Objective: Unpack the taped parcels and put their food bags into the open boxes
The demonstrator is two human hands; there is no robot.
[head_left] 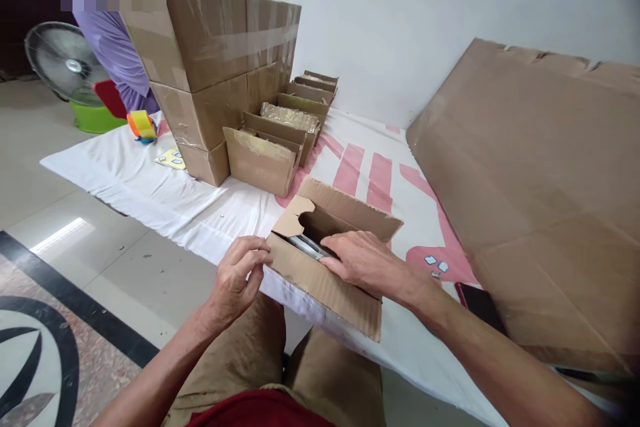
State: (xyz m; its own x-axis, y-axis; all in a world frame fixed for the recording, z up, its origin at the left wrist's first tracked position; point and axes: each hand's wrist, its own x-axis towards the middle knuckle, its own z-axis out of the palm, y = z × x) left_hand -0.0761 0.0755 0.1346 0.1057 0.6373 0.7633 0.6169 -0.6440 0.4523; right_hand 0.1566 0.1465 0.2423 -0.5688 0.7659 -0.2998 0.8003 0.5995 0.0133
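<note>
An open cardboard box [330, 300] sits at the table's front edge before me, its flaps folded out. Inside it, flat silvery-grey packs [307, 245] stand close together, partly hidden. My right hand [360, 259] reaches into the box from the right, thumb and fingers closed about the end of the packs; its fingertips are partly hidden inside. My left hand [243, 277] has bent fingers closed at the left corner of the near flap, touching the cardboard.
Taped cartons [215, 47] are stacked at the back left, beside a row of open boxes [263, 157]. A large cardboard sheet [530, 187] leans at right, near a phone [480, 307]. Tape rolls [143, 125] lie at left. A person in a purple sleeve [113, 47] and a fan [65, 57] are beyond.
</note>
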